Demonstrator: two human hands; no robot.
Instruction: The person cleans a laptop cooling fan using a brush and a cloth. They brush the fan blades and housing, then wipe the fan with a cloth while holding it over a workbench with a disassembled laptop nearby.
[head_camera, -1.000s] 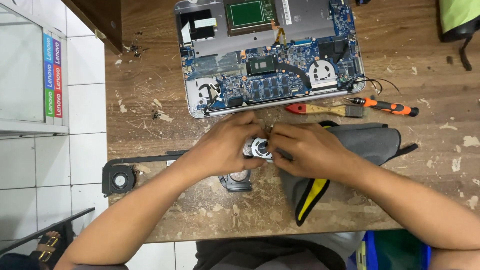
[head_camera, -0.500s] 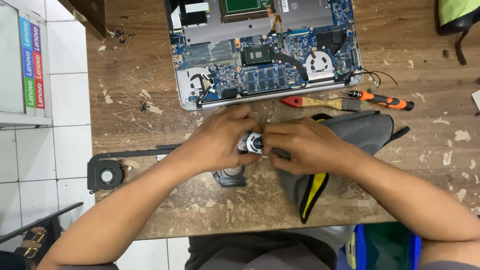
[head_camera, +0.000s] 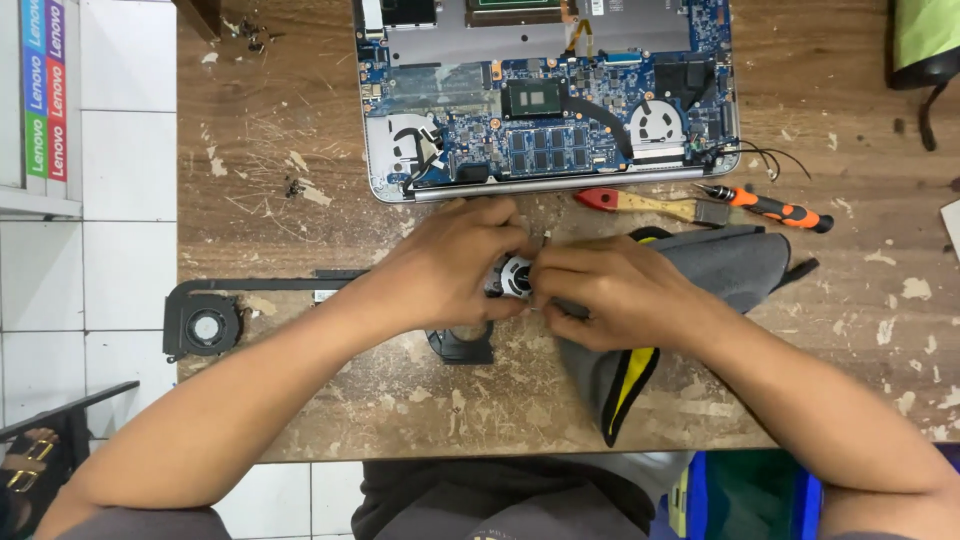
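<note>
Two hands, your left hand (head_camera: 450, 268) and right hand (head_camera: 610, 293), are pinching tight a small round shiny fan (head_camera: 516, 275) above the scratched wooden table (head_camera: 300, 140), still gripping it like before.

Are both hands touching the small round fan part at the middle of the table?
Touching. The head view shows the left hand and the right hand closed around the small fan part, fingers overlapping its edges with no gap.

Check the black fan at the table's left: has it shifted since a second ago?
No. The black fan keeps its place against the laptop's near-left corner and the table edge; only the camera has shifted.
</note>
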